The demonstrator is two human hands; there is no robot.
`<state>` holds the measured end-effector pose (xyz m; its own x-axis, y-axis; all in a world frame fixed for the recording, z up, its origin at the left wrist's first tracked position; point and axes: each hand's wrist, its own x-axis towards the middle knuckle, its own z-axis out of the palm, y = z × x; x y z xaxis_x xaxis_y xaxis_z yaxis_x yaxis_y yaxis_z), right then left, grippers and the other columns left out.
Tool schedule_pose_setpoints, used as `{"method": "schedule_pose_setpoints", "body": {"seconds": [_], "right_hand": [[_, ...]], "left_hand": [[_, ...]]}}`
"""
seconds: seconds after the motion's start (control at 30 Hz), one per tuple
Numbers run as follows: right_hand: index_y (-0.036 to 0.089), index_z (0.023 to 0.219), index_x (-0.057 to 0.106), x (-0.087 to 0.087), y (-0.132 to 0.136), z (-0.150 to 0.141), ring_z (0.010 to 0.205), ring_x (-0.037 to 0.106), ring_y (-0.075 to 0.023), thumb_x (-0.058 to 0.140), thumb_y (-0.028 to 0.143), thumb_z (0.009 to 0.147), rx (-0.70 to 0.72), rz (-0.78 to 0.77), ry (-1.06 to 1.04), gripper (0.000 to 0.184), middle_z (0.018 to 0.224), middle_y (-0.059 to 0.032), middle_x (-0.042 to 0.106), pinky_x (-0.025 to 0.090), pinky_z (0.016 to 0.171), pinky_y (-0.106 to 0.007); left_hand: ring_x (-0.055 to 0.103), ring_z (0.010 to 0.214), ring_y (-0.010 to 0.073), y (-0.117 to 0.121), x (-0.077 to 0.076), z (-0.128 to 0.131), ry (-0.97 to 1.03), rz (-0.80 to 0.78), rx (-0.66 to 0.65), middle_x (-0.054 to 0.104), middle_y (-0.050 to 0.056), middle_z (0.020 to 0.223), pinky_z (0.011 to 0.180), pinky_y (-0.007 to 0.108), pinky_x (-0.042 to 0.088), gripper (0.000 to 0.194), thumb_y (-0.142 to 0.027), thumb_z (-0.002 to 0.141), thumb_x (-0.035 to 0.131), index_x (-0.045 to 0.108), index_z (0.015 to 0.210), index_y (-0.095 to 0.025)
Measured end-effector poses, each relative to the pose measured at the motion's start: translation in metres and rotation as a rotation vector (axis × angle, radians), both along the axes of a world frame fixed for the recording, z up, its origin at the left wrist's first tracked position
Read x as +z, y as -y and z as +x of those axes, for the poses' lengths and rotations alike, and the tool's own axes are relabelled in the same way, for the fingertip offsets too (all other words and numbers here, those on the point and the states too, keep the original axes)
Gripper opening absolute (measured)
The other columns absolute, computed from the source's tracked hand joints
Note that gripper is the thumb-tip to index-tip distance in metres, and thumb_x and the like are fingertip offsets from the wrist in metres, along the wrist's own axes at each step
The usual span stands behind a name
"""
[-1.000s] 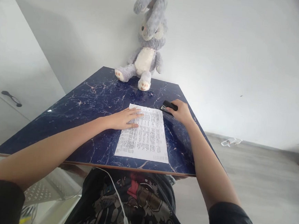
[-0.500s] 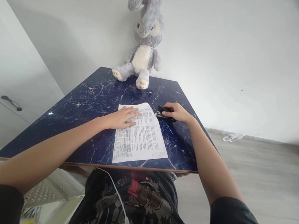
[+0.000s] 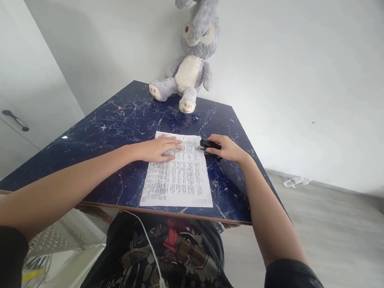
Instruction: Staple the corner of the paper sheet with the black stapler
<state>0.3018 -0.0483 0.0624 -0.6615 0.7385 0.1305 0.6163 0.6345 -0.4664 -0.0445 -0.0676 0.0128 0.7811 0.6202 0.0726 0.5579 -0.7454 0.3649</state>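
Observation:
Printed paper (image 3: 185,179) lies on the dark blue marbled table (image 3: 113,124), close to its front edge. Whether it is one sheet or a stack, I cannot tell. My left hand (image 3: 160,149) rests flat on the paper's upper left part, fingers spread. At the upper right corner, my right hand (image 3: 226,147) is wrapped round a black stapler (image 3: 208,144). The stapler's front end points left and overlaps the paper's corner. My palm and fingers hide its rear part.
A grey plush rabbit (image 3: 193,68) sits at the table's far edge against the wall. To the left stands a white cabinet with a dark handle (image 3: 16,120). A white cable (image 3: 150,247) hangs down over my black shirt. Something clear and crumpled (image 3: 297,182) lies on the floor at right.
The stapler in my right hand has come over the paper's upper right corner, which was curled up and now lies flatter. My left hand stays on the paper. The camera view has shifted slightly.

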Motion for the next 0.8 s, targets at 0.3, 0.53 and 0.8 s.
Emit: {"method": "schedule_pose_setpoints", "body": {"seconds": [0.3,0.53,0.8], "right_hand": [[0.022,0.12,0.067,-0.01,0.02,-0.043,0.109,0.06,-0.0318,0.026,0.044,0.113,-0.13,0.235,0.237,0.047,0.116,-0.0134,0.068,0.047,0.095,-0.048],[0.015,0.117,0.067,-0.02,0.027,-0.064,0.117,0.056,-0.0405,0.041,0.04,0.108,-0.127,0.435,0.528,0.037,0.127,-0.0237,0.065,0.045,0.091,-0.05],[0.021,0.121,0.061,0.015,0.008,0.003,0.08,0.064,-0.0281,0.059,0.037,0.096,-0.339,0.157,0.376,0.029,0.096,-0.0127,0.071,0.045,0.069,-0.039]], "left_hand": [[0.032,0.16,0.0298,-0.001,0.0,-0.002,0.033,-0.005,-0.014,0.044,0.003,0.17,0.131,0.05,0.02,0.055,-0.053,0.104,0.053,0.055,0.155,-0.035],[0.032,0.16,0.0307,-0.002,-0.005,-0.002,0.046,0.011,-0.001,0.046,0.005,0.168,0.13,0.05,0.021,0.055,-0.052,0.102,0.054,0.057,0.153,-0.031],[0.036,0.159,0.0298,-0.003,-0.002,-0.004,0.092,-0.009,-0.016,0.049,0.002,0.166,0.131,0.05,0.022,0.052,-0.054,0.102,0.057,0.059,0.151,-0.037]]}}
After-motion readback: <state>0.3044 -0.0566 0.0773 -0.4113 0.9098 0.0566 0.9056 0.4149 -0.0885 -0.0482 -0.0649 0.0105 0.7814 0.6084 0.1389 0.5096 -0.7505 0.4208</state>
